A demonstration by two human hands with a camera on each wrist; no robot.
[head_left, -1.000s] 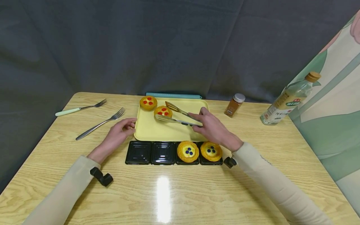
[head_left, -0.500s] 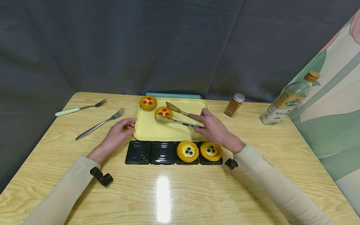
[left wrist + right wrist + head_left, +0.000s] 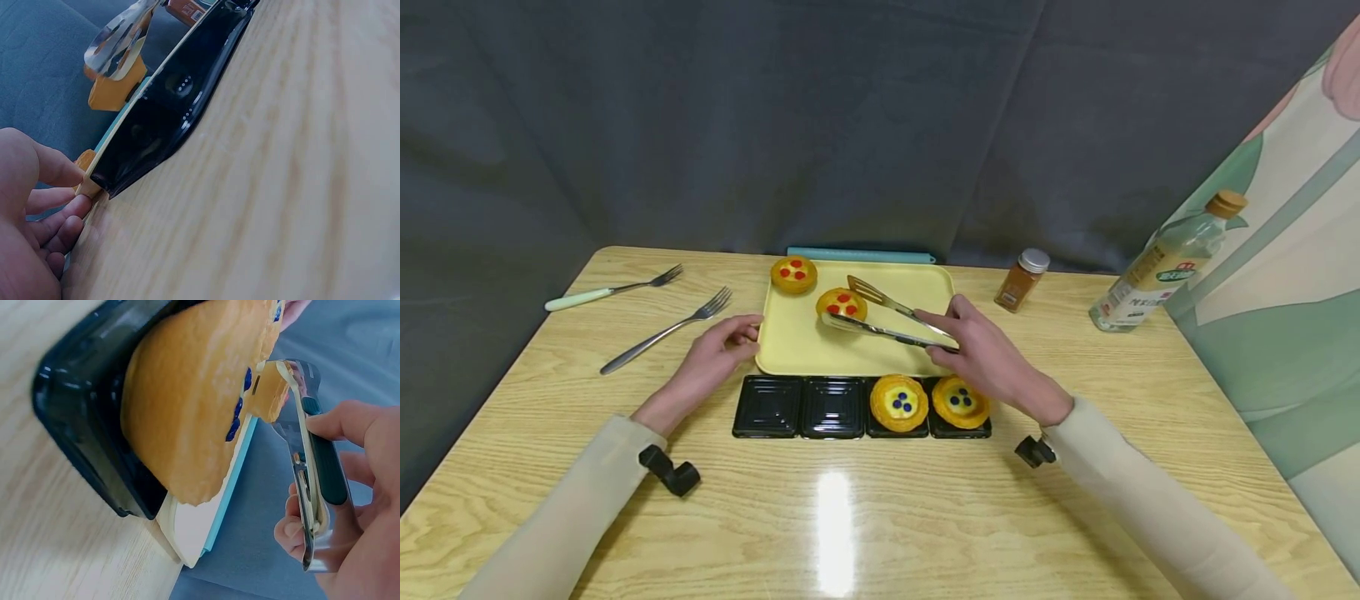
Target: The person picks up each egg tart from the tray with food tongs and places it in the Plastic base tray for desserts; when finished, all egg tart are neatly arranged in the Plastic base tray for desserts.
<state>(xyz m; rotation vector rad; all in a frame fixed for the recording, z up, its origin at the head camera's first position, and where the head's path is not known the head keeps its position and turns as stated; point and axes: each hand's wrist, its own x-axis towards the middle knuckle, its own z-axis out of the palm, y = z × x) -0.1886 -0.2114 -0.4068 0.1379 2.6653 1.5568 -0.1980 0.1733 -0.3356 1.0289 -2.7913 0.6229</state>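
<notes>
My right hand (image 3: 988,354) grips metal tongs (image 3: 880,331) with dark grips, seen close in the right wrist view. Between the tong heads sits a tart with red toppings (image 3: 841,303), over the yellow tray (image 3: 887,358). In the left wrist view this tart (image 3: 112,90) appears raised above the tray's edge. A second red-topped tart (image 3: 793,274) rests in the tray's far left corner. My left hand (image 3: 715,354) pinches the tray's left edge between thumb and fingers.
In front of the tray stands a row of black square containers (image 3: 767,407); the two right ones hold blue-topped tarts (image 3: 898,404). Two forks (image 3: 662,331) lie left. A spice jar (image 3: 1022,282) and a glass bottle (image 3: 1165,265) stand right. A teal bar (image 3: 861,255) lies behind the tray.
My right hand has moved slightly right and nearer, and the tongs and the tart between them have shifted right with it. The left hand stays at the tray's edge.
</notes>
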